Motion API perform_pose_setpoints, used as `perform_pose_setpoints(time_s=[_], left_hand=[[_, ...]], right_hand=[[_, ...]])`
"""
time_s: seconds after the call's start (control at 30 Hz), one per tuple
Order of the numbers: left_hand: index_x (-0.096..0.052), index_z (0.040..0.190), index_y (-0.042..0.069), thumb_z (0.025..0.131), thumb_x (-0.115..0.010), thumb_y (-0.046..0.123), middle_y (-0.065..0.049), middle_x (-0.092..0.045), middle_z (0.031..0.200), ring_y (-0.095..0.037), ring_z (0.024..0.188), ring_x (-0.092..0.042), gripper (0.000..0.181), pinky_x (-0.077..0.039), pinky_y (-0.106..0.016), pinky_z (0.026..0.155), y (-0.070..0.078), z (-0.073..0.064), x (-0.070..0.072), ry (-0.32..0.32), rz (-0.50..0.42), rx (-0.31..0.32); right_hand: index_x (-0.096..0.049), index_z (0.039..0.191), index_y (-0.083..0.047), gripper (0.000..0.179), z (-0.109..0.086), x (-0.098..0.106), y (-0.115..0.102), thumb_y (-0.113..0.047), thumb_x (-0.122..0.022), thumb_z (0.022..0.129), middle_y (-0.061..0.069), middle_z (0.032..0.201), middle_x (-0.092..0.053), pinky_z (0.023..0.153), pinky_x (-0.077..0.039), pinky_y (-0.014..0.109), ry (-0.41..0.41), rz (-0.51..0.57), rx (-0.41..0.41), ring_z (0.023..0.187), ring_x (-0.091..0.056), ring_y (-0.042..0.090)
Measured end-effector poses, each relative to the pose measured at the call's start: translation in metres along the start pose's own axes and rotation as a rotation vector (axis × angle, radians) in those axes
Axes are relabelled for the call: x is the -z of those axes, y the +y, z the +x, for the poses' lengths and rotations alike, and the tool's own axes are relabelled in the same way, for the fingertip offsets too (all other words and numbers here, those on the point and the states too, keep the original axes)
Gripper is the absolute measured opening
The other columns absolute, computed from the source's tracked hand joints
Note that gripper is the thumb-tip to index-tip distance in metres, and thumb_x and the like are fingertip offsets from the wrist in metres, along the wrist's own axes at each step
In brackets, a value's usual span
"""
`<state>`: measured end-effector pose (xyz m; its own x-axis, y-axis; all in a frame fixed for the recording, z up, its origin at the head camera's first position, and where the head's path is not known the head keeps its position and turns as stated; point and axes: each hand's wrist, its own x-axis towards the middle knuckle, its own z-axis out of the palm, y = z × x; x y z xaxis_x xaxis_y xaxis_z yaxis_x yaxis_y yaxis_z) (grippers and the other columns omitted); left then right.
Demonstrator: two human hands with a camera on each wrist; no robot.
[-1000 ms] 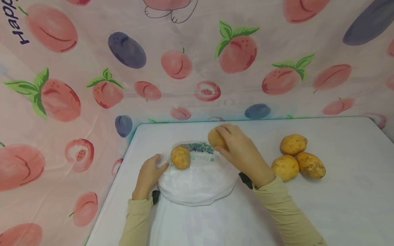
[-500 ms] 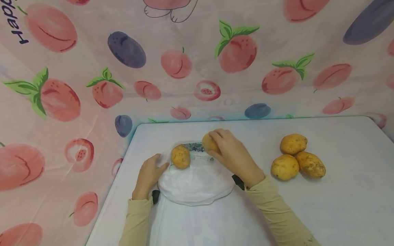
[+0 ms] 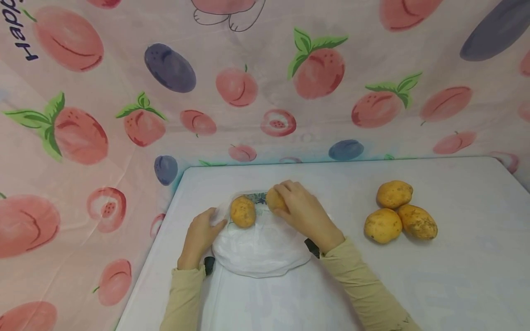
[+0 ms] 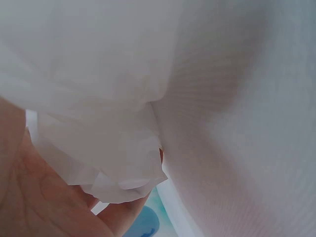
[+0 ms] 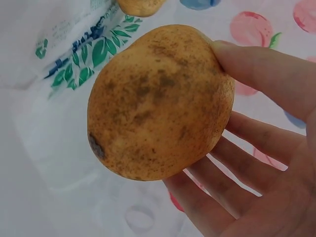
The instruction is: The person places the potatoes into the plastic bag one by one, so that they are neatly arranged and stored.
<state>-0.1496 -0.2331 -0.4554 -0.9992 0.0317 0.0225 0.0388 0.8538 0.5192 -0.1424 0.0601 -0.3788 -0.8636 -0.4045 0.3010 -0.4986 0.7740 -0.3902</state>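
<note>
A fruit-patterned cloth [image 3: 265, 55] is rising behind a white table [image 3: 468, 280], and on the table's left part a pale plastic bag [image 3: 261, 250] is lying slack, its leaf print near the far edge. The left hand [image 3: 201, 234] is gripping the bag's left edge, the film passing between thumb and fingers, probably because something so limp needs steadying. The right hand [image 3: 308, 214] is holding a potato above the far part of the bag, thumb on one side and fingertips on the other, a grasp that seems meant to leave the end toward the bag uncovered. Well apart to the right, three potatoes [image 3: 383, 225] are sitting close together on bare table, presumably because that spot is within the right hand's reach. A single potato [image 3: 243, 211] is resting at the bag just beside the left thumb; whether it is lying on the film or inside the mouth, I cannot tell. On the held potato, a small dark blemish [image 5: 96, 145] is showing near the end away from the palm.
</note>
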Motion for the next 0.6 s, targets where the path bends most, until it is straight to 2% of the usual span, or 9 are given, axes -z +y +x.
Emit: perform_pose_setpoints(time_s=[0.4, 0.6], left_hand=[[-0.053, 0.136, -0.007, 0.093, -0.068, 0.028, -0.027, -0.057, 0.136, -0.045, 0.128, -0.052, 0.058, -0.041, -0.056, 0.108, -0.002, -0.001, -0.001, 0.003, -0.001, 0.000], [-0.054, 0.136, -0.007, 0.092, -0.069, 0.027, -0.027, -0.057, 0.137, -0.045, 0.129, -0.051, 0.057, -0.040, -0.056, 0.109, -0.002, -0.001, -0.001, 0.010, -0.011, 0.003]], right_hand=[[-0.061, 0.126, -0.002, 0.049, 0.004, -0.015, -0.002, -0.022, -0.080, 0.085, 0.011, 0.120, -0.064, 0.091, -0.055, 0.040, -0.056, 0.021, -0.001, 0.107, -0.060, 0.026], [-0.061, 0.126, -0.002, 0.049, 0.008, -0.021, -0.002, -0.022, -0.080, 0.085, 0.011, 0.119, -0.064, 0.087, -0.056, 0.040, -0.084, 0.036, -0.019, 0.105, -0.060, 0.025]])
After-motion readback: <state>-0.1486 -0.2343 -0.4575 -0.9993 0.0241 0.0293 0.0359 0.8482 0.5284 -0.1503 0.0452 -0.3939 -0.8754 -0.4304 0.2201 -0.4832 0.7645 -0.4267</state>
